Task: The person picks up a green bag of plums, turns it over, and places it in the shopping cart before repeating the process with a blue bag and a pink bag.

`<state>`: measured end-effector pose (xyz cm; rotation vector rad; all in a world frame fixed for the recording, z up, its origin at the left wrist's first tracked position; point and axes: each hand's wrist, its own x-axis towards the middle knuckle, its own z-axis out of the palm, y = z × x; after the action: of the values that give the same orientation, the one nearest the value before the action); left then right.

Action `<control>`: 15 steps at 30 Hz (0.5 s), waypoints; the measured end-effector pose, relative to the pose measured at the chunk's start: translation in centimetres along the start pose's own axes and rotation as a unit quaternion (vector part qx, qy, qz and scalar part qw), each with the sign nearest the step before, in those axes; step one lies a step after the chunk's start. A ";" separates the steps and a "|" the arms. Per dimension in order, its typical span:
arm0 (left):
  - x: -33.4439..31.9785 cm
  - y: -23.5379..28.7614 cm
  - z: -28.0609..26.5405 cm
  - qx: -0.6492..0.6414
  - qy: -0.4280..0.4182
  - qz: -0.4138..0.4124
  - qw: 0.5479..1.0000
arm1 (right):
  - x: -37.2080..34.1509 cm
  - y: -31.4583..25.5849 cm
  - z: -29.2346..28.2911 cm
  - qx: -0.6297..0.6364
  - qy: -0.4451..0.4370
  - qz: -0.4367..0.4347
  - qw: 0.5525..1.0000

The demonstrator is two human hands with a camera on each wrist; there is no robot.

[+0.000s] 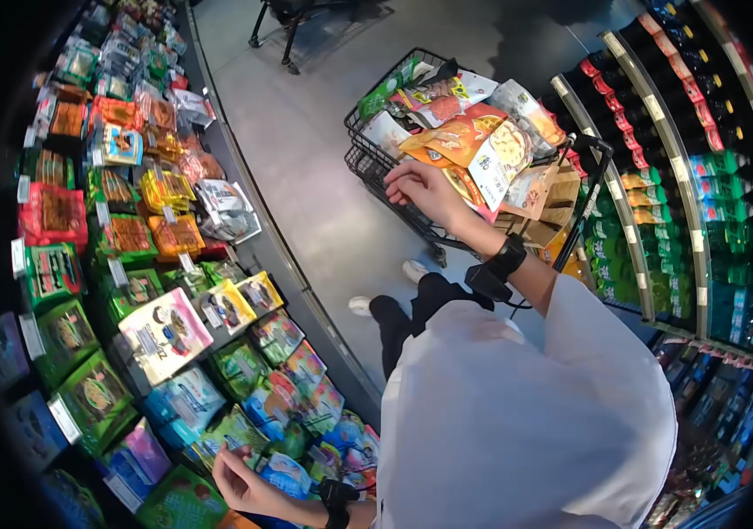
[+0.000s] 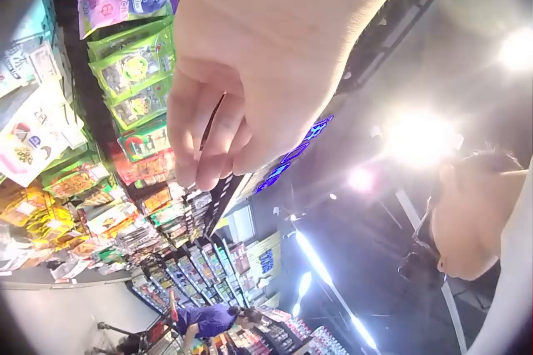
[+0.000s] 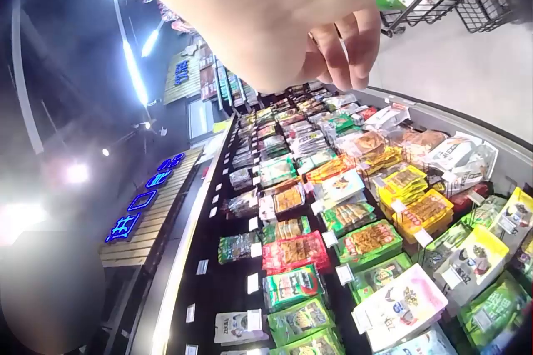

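Observation:
My right hand [image 1: 432,192] is held over the near left side of a black wire shopping cart [image 1: 367,167], its fingers loosely bent and nothing in them. Beside it in the cart lie an orange food bag [image 1: 460,141] and a white-and-orange package [image 1: 501,163]. At the lower left, my left hand [image 1: 248,485] hangs in front of the shelf of bagged snacks, fingers relaxed and holding nothing. Green packs [image 1: 182,502] and a blue pack [image 1: 286,476] lie around it in the head view. In the left wrist view the left hand [image 2: 250,80] shows slightly bent fingers.
A long sloped snack shelf [image 1: 284,251] runs along the left, with a white-and-pink pack [image 1: 165,333] standing out. Bottle shelves [image 1: 658,185] line the right. Another wheeled cart [image 1: 290,35] stands farther off, and a person in purple [image 2: 204,322] appears down the aisle.

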<state>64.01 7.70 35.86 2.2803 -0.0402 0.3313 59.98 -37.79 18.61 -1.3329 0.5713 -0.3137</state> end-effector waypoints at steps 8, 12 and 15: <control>6.1 -0.1 3.1 -0.101 -0.047 0.037 0.993 | -1.1 -0.9 0.0 -0.017 0.077 0.001 0.997; 9.1 -0.9 6.1 -0.144 -0.141 0.053 0.978 | -2.6 -0.6 -1.2 -0.023 0.117 -0.031 0.992; 11.3 -0.8 9.3 -0.192 -0.237 0.059 0.951 | -4.4 -0.9 -1.6 0.009 0.167 -0.011 0.986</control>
<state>77.06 2.24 32.25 1.9228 -0.4501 -0.1621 55.51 -37.01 20.22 -1.2779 0.8319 -0.5643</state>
